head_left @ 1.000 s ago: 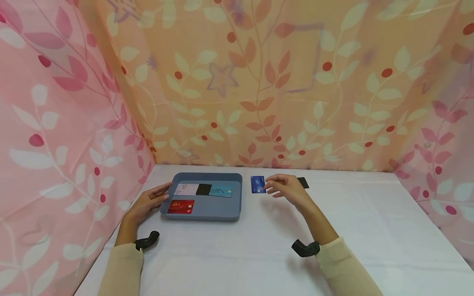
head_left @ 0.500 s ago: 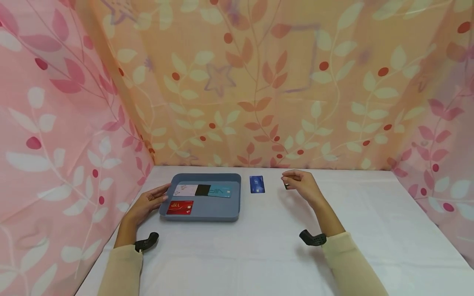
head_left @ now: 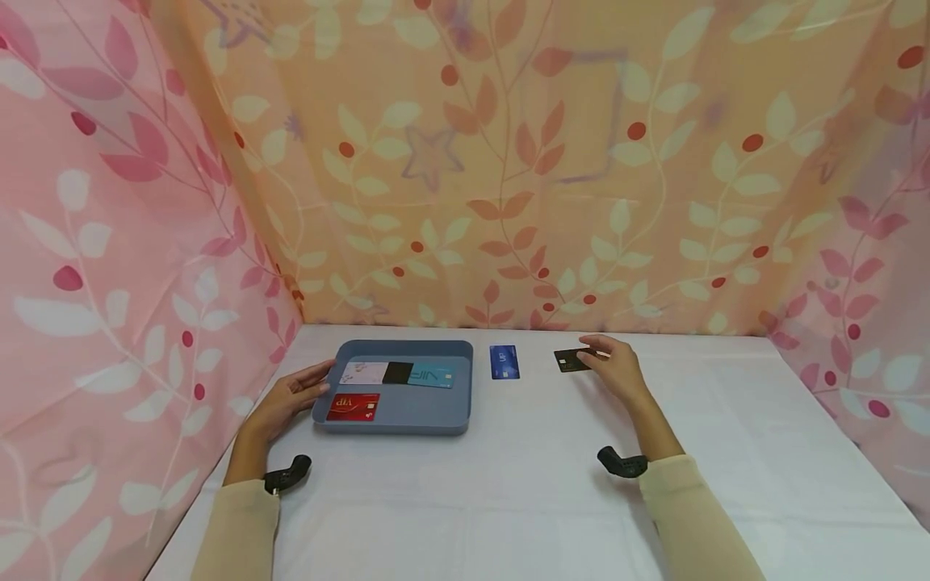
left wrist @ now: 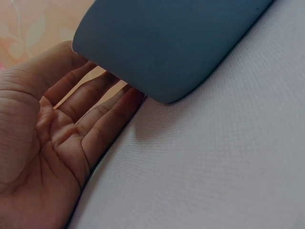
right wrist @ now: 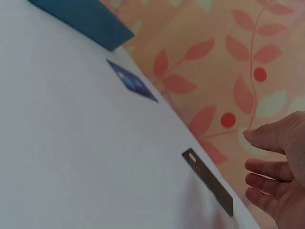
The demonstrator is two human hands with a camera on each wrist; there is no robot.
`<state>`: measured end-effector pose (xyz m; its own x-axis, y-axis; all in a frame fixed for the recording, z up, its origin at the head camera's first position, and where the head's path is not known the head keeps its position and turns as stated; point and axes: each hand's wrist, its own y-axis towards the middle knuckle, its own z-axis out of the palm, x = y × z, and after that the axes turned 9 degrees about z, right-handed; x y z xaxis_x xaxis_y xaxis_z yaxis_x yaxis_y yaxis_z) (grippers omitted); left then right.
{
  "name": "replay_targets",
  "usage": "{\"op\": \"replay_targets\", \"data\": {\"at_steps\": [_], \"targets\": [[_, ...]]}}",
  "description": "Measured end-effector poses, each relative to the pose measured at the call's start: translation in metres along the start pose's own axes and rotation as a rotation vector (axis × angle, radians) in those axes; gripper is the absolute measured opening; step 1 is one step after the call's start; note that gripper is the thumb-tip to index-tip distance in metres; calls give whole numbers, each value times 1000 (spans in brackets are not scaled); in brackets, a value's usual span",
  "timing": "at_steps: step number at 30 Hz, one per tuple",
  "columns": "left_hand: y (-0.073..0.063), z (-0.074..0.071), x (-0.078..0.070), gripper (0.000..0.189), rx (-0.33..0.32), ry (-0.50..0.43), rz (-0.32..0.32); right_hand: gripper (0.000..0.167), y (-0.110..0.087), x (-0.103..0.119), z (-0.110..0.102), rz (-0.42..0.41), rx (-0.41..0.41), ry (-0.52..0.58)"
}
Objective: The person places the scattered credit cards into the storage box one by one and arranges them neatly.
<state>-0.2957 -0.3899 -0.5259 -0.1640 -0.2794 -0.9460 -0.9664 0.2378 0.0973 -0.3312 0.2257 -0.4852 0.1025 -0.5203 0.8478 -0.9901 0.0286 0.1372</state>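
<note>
Left hand [head_left: 294,395]: fingers nearly straight against the left side of a shallow, rounded, blue-grey rectangular tray [head_left: 425,411]; grip not closed, the touch presumably steadying it.

Within the tray: one pale pinkish card [head_left: 363,372], one black square piece [head_left: 398,373] and one teal card [head_left: 432,376], in a row on the far side, apparently for order; one red card [head_left: 353,407], near left corner.

Right of the tray, on the white-covered worktop [head_left: 436,500]: one blue card [head_left: 504,362], crosswise; farther right, one black rectangular card [head_left: 569,360], flat.

Right hand [head_left: 616,367]: above the black card, apart from it; grip empty, thumb and fingers spread, probably because nothing is being held.
</note>
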Motion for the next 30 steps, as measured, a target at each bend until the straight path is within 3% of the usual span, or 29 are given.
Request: {"op": "replay_targets", "data": {"at_steps": [7, 20, 30], "targets": [[1, -1, 1, 60, 8, -5, 0, 50, 4, -14, -4, 17, 29, -161], [1, -1, 1, 60, 9, -8, -3, 66, 6, -26, -2, 79, 197, -253], [0, -1, 2, 59, 16, -16, 14, 58, 5, -30, 0, 28, 133, -315]]}}
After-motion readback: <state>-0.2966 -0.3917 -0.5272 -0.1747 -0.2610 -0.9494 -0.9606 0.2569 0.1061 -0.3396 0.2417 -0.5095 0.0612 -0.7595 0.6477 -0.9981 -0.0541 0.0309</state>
